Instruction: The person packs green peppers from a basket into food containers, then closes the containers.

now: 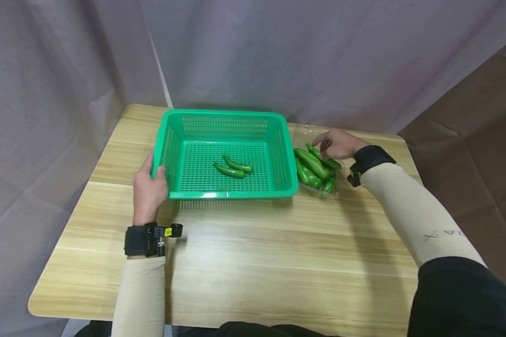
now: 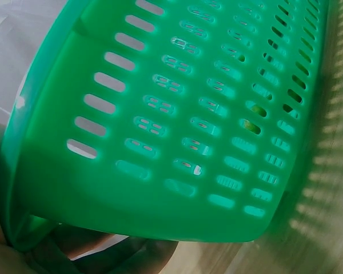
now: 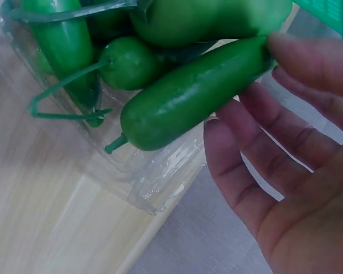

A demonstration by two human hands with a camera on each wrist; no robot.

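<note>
A green slotted plastic basket (image 1: 225, 194) sits on the wooden table with two green peppers (image 1: 233, 167) lying in it. My left hand (image 1: 149, 187) grips its front left corner, thumb over the rim; the left wrist view is filled by the basket wall (image 2: 160, 114). Right of the basket, a clear plastic tray (image 3: 154, 182) holds a pile of green peppers (image 1: 314, 166). My right hand (image 1: 337, 142) hovers over the pile's far end with relaxed fingers. One fingertip (image 3: 308, 54) touches the end of a pepper (image 3: 188, 97).
The wooden table (image 1: 253, 262) stretches wide in front of the basket. Grey cloth hangs behind and to the left. The table's right edge lies close beyond the pepper tray.
</note>
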